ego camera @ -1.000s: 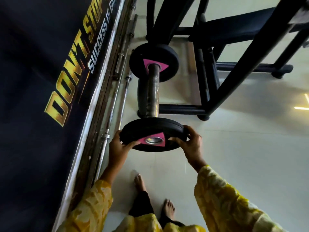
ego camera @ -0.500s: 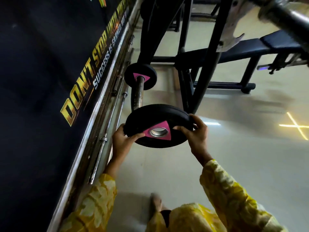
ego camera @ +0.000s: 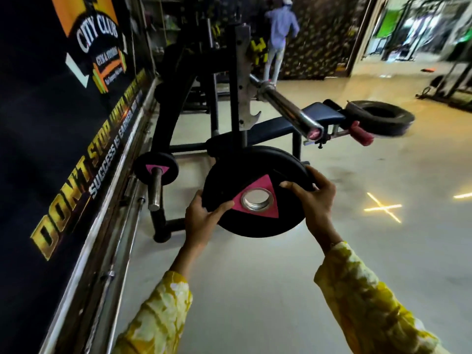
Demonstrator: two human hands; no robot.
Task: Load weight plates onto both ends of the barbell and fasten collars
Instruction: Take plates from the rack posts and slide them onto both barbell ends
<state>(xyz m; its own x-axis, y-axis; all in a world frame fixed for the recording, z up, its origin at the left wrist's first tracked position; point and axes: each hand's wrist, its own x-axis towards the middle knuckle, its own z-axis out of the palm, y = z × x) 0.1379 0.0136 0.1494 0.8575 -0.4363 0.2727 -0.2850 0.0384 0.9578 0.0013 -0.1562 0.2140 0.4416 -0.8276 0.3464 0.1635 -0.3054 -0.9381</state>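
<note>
While gripping the plate (ego camera: 237, 175) in curled left hand (ego camera: 201, 218) and right hand (ego camera: 314, 200), yet to load bare bar (ego camera: 293, 111) beyond fingertips.

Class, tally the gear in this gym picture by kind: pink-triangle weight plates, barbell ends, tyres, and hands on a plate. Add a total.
Weight plates: 2 (held plate, stored plate)
Barbell end: 1
Tyre: 1
Hands on a plate: 2 (left hand, right hand)
Total: 6
</note>
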